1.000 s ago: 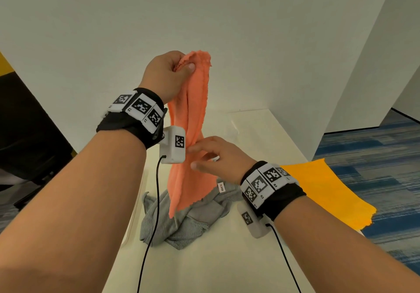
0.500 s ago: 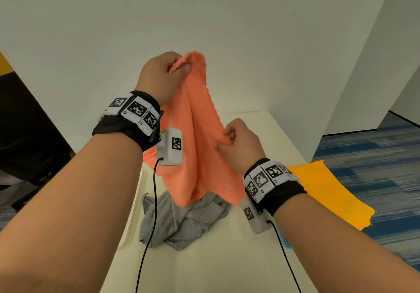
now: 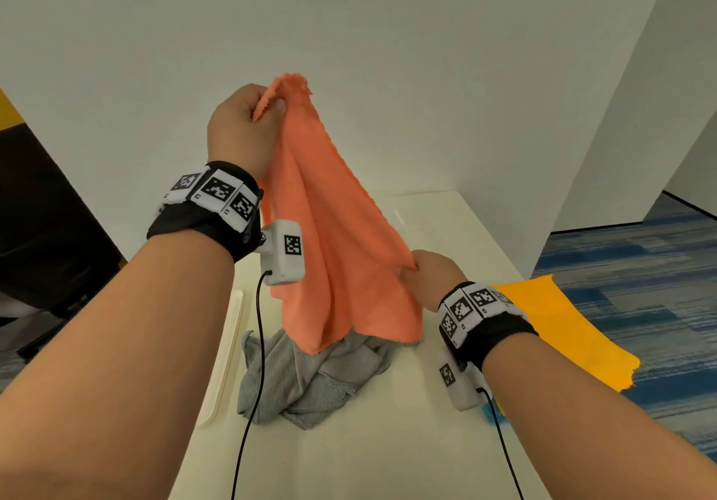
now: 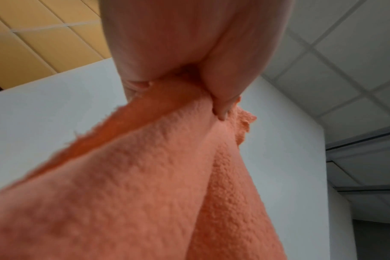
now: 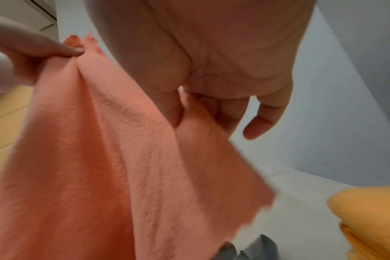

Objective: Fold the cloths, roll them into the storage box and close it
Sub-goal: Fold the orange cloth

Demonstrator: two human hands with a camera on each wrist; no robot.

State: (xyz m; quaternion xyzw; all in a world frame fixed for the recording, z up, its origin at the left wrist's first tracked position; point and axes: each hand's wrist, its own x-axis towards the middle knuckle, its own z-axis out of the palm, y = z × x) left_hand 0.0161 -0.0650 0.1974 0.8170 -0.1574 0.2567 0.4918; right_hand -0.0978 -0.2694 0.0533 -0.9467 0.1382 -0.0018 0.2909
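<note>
Orange cloth [image 3: 333, 251] hangs in the air above a pale desk [image 3: 388, 441], held by two bare hands. The left hand [image 3: 238, 126], raised at about eleven o'clock from the cloth's centre, pinches the top corner between thumb and curled fingers. The right hand [image 3: 428, 276], lower at about four o'clock, pinches the cloth's side edge between thumb and fingers, its little finger loose. Between the two grips the fabric drapes in soft folds. Both wrists wear black bands carrying white tiles printed with black square codes; the small lettering on them is too tiny to read. Directly under the hanging cloth, a crumpled grey cloth [image 3: 306, 379] lies on the desk. A yellow cloth [image 3: 562, 328] lies at the desk's right edge, at three o'clock, overhanging blue patterned carpet [image 3: 640, 266]. White walls stand behind.
</note>
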